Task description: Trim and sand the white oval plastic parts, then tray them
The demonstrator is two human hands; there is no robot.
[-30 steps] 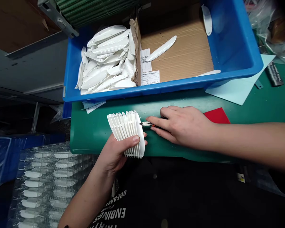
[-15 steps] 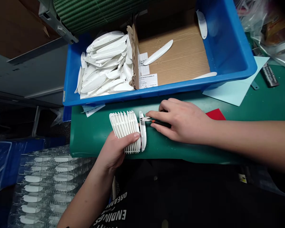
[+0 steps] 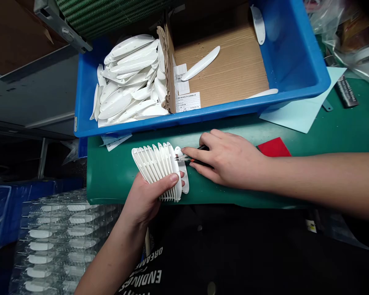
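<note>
A row of slim white plastic parts (image 3: 155, 164) is gripped in my left hand (image 3: 149, 190), thumb across the front and fingertips showing at the right side. Just right of the row, a single white part (image 3: 185, 178) lies low over the green mat, partly behind the fingertips. My right hand (image 3: 224, 159) is closed around small pliers (image 3: 182, 157) with dark handles. Their metal jaws are at the upper right edge of the row, over the single part. Whether the jaws touch either one cannot be made out.
Behind my hands stands a blue bin (image 3: 221, 108) with a cardboard divider (image 3: 169, 69); many white parts (image 3: 126, 78) fill its left side, a few lie on the right. A red piece (image 3: 275, 147) rests by my right wrist. Clear trays (image 3: 61, 241) stand at lower left.
The single white part has tipped from edge-on to flatter beside the row. The pliers have moved slightly left, to the row's edge. The whole view has shifted a little.
</note>
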